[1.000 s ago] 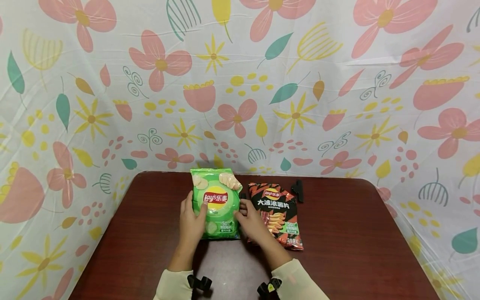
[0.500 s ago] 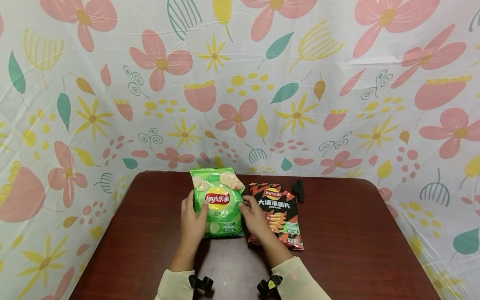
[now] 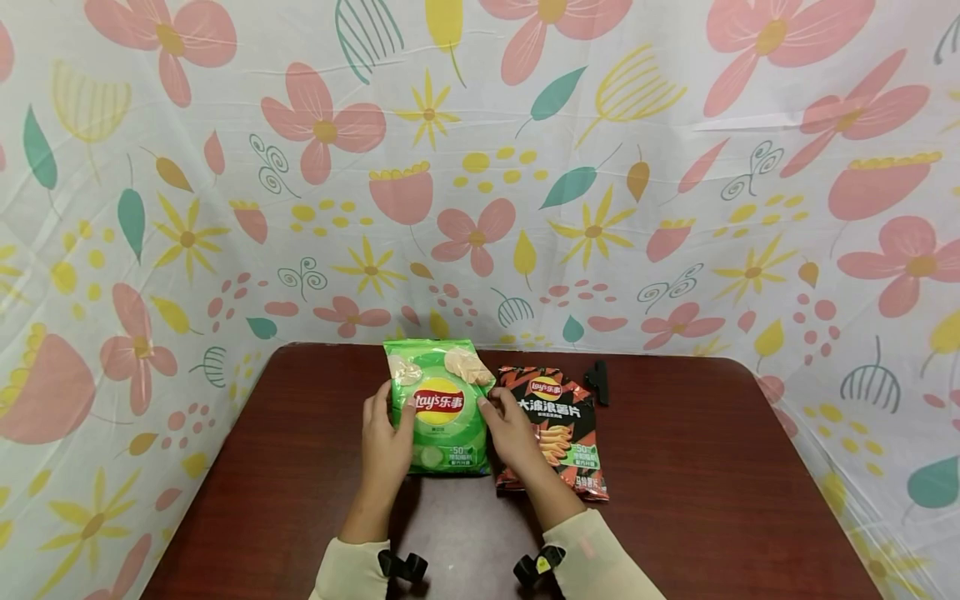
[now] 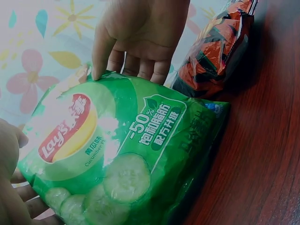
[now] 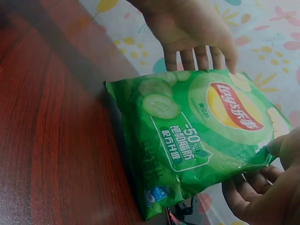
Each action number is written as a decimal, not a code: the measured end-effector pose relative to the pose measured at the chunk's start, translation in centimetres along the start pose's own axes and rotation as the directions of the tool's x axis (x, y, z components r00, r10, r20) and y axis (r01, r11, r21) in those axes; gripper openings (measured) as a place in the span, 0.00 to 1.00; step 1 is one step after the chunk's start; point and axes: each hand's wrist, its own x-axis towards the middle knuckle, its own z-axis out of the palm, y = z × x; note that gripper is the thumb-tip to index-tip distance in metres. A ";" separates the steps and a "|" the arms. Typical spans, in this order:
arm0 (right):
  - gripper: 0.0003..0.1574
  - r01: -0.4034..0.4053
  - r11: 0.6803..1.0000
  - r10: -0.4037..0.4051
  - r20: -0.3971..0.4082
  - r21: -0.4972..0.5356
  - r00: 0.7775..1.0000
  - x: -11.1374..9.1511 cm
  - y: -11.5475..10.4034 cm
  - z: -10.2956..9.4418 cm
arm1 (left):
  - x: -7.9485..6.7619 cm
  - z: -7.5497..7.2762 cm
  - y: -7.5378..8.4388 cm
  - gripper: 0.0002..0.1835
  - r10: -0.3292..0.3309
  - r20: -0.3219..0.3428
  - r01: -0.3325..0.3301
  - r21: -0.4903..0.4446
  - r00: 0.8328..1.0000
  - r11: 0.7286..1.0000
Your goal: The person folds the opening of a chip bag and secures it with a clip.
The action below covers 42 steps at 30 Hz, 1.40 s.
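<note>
1. Cream sleeves (image 3: pixel 348 571) lie nearest, on the near side of the green chip bag (image 3: pixel 441 429), a black wrist camera (image 3: pixel 405 567) at each cuff.
2. At the green bag's left edge, the left hand (image 3: pixel 387 433) grasps it: thumb on the printed front, other fingers curling behind, parted only by the bag's thickness.
3. At its right edge, the right hand (image 3: pixel 513 437) pinches similarly, thumb in front and fingers behind.
4. Between the hands, the green bag leans with its front toward the person. Its lower edge is close to the brown table (image 3: pixel 675 500); whether they touch is unclear.
5. The step in hand seems to be steadying or placing this bag two-handed; any further move would call for even, light pressure, since puffy film could crumple or slip.
6. Just right of the green bag lies a red-and-black chip bag (image 3: pixel 566 425), ungripped; whether the right hand brushes it cannot be told.
7. Farther right and back from the green bag rests a black clip (image 3: pixel 597 383); behind everything hangs a flowered curtain (image 3: pixel 480 167).
</note>
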 end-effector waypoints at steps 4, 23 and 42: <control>0.19 0.014 1.000 -0.014 -0.013 0.011 1.000 0.0 -0.2 -0.2 | -0.1 -0.1 0.3 0.31 0.004 0.010 -0.004 -0.014 1.000 1.000; 0.17 0.071 0.997 -0.071 -0.047 -0.001 0.996 -0.4 -0.4 -0.5 | 0.0 -0.4 0.5 0.28 0.050 0.000 -0.050 -0.029 0.999 0.998; 0.15 0.041 0.999 -0.041 -0.015 0.018 0.999 -2.1 -3.4 -1.0 | 1.6 -0.9 3.4 0.28 0.224 -0.191 -0.244 -0.089 0.956 0.966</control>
